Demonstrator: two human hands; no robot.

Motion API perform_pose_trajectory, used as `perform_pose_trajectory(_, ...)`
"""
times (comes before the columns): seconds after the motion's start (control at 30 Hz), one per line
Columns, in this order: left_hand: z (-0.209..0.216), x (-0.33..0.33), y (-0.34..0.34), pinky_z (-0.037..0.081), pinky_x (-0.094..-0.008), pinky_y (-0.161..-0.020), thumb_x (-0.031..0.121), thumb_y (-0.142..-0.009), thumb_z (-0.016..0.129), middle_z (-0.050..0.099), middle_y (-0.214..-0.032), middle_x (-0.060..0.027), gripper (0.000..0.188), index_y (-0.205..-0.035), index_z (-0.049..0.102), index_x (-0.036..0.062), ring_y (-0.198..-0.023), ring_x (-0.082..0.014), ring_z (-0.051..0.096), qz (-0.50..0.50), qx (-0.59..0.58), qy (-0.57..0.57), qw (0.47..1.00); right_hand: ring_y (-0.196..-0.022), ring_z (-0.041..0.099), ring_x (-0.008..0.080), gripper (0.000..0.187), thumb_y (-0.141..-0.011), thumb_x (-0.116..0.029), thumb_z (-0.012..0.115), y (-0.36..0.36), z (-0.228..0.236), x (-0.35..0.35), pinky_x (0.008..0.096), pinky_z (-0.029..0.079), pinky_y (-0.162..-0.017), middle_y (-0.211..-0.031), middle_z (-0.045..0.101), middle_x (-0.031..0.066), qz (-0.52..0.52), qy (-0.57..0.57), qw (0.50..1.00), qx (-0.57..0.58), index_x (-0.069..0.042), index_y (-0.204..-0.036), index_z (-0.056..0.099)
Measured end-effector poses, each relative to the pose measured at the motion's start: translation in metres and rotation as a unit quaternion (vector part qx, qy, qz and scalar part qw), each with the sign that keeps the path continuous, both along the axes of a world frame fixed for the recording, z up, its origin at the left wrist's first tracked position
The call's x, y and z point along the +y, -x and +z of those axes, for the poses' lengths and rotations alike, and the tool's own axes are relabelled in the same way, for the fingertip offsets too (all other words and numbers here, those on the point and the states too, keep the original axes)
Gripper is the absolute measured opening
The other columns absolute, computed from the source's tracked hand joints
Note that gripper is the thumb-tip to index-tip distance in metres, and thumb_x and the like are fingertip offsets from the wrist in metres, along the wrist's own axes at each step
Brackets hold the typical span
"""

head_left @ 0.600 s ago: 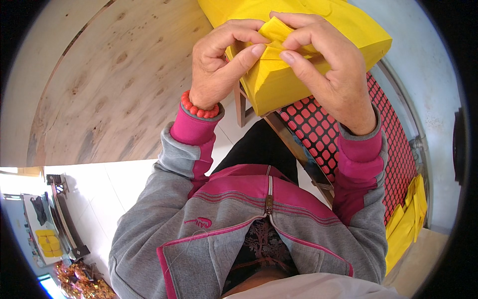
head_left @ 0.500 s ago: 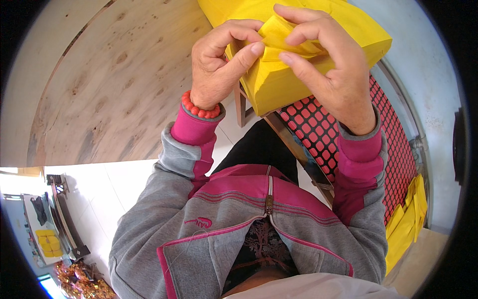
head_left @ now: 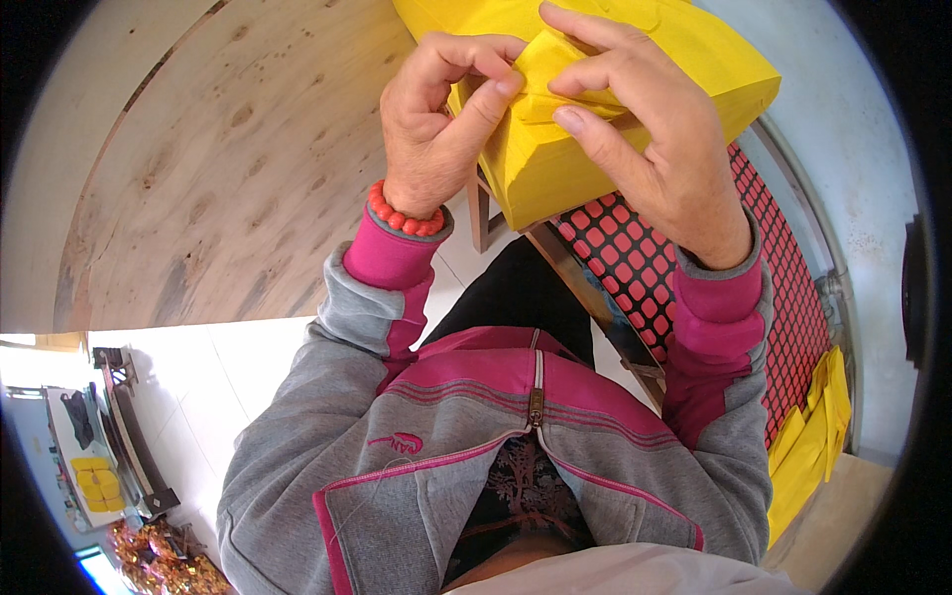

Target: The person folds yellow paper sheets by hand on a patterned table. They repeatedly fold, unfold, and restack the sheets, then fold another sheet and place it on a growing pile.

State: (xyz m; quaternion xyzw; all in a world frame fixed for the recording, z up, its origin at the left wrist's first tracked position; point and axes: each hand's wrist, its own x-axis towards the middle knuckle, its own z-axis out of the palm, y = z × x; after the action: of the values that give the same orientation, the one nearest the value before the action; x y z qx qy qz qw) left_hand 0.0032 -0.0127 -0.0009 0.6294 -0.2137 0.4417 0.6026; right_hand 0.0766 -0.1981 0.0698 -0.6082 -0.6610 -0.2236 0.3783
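Observation:
A small folded piece of yellow fabric (head_left: pixel 543 67) is between my two hands at the top. My left hand (head_left: pixel 436 114), with a red bead bracelet (head_left: pixel 405 222) at its wrist, pinches the piece's left edge between thumb and index finger. From the other side my right hand (head_left: pixel 659 129) curls its thumb and fingers around the right part of the piece. Beneath both hands lies a large, block-shaped yellow bundle (head_left: pixel 565 178) with a flat front side; I cannot tell whether the small piece is joined to it.
A wooden board (head_left: pixel 228 178) fills the left side. Under the bundle stands a bench with a red and black patterned cover (head_left: pixel 635 268). More yellow fabric (head_left: pixel 818 426) lies at its right end, by a pale wall (head_left: pixel 843 149). White floor tiles (head_left: pixel 208 387) show at lower left.
My right fingers have shifted slightly left and closed further over the yellow fabric. My left hand has moved very little and keeps its pinch.

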Motion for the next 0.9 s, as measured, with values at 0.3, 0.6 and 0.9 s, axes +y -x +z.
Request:
perform_pose_trajectory(0.3,0.004,0.011,0.002,0.049,-0.0295,-0.085,-0.006,-0.088,0.056,0.069,-0.107,-0.0125,0.019,-0.095,0.072,0.0009,-0.097,-0.0210,0.064,0.039,0.002,-0.117,0.992,-0.108,0.063,0.0388,0.015,-0.083,-0.006,0.073,-0.003,0.000,-0.002,0.0403,0.049,-0.085,-0.103,0.064,0.0253,0.011,0.021,1.000,0.002,0.000,-0.089,0.060)
perform_pose_trajectory(0.6,0.007,0.015,0.004,0.048,-0.0305,-0.086,-0.002,-0.085,0.057,0.068,-0.110,-0.0129,0.019,-0.098,0.071,0.0000,-0.099,-0.0213,0.063,0.001,0.019,-0.119,0.993,-0.099,0.065,0.0372,0.010,-0.085,-0.004,0.068,0.001,0.002,0.001,0.0397,0.049,-0.084,-0.111,0.064,0.0292,0.010,0.004,1.000,0.022,0.001,-0.088,0.060)
perform_pose_trajectory(0.9,0.007,0.017,0.005,0.047,-0.0323,-0.089,-0.001,-0.082,0.062,0.068,-0.111,-0.0137,0.018,-0.098,0.070,0.0003,-0.102,-0.0223,0.063,-0.016,0.021,-0.114,0.993,-0.107,0.064,0.0308,0.010,-0.085,-0.001,0.067,0.001,-0.002,0.002,0.0343,0.048,-0.088,-0.121,0.064,0.0215,-0.006,0.019,0.999,0.042,0.000,-0.093,0.061)
